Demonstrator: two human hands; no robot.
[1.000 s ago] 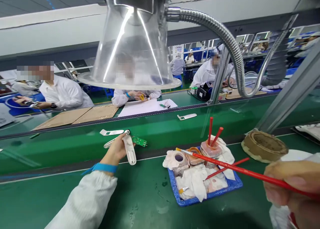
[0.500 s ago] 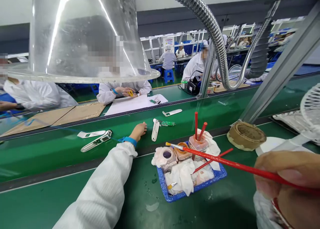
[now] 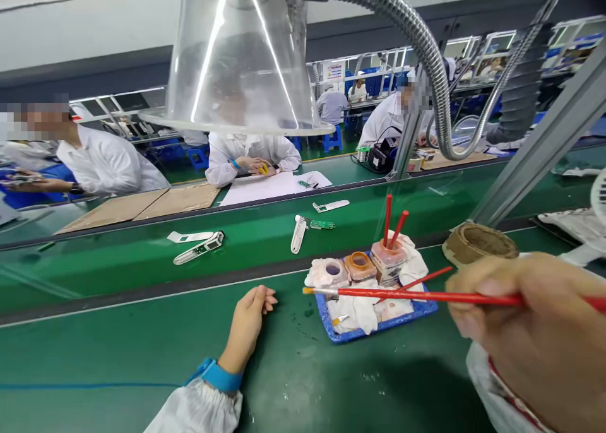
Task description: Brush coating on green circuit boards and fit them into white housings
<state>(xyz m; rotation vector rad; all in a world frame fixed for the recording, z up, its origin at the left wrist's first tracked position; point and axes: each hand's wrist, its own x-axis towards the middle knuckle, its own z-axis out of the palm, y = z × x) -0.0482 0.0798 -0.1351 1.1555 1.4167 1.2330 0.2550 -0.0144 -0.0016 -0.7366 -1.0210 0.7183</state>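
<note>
The red paintbrush [image 3: 426, 296] lies across the view, and the right hand [image 3: 511, 319] holds it tight between thumb and fingers at about 3 o'clock. Its small tip points left, just past the corner of a blue tray [image 3: 348, 338]. The tip seems to be above the desk, not on it, but that is hard to tell from here.

The left hand [image 3: 249, 322] is open and holds nothing. It lies palm down on the green desk [image 3: 95, 351] at about 7 o'clock from the tray, with a blue wristband [image 3: 218, 376] at the wrist.

In the tray sit a round white pot [image 3: 332, 270], a jar with an orange rim [image 3: 360, 266], and a pink pot [image 3: 388, 259] with two red sticks standing in it. White cloth [image 3: 353, 310] lies around them, and a thin red brush [image 3: 416, 278] rests on top. At 2 o'clock from the tray is a round tan dish [image 3: 479, 243].

At 12 o'clock, a white plastic part [image 3: 298, 234] lies just beside a small green circuit board [image 3: 320, 225] on a green belt [image 3: 95, 275]. Above it all hangs a clear plastic hood [image 3: 241, 54] on a metal hose [image 3: 407, 35].
</note>
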